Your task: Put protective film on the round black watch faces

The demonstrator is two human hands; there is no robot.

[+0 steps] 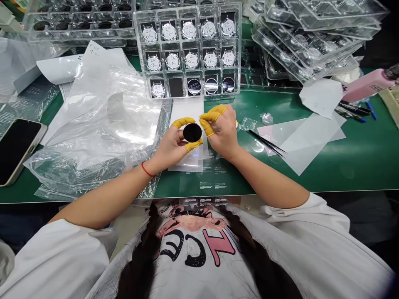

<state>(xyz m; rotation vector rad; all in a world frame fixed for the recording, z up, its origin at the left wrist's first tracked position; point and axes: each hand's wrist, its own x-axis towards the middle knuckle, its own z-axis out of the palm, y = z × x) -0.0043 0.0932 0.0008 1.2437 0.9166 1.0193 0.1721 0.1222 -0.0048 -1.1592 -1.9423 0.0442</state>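
Note:
My left hand (174, 143), with yellow finger cots on several fingers, grips a round black watch face (192, 132) by its rim, the dark side toward me. My right hand (220, 126), also in yellow finger cots, is pinched closed close to the watch face's right edge; whatever lies between its fingertips is too small to make out. Behind both hands leans a clear plastic tray (190, 71) of round watch cases. Most show silver, printed backs, several in the front row differ, and one pocket holds only a dark square. Sheets of printed clear film (207, 182) lie below my hands.
Crumpled clear plastic bags (102, 124) and a phone (20, 149) lie at left. Black tweezers (268, 143) and translucent sheets (307, 141) are at right, near a pink bottle (364, 86). Stacked clear trays (311, 41) stand at the back right.

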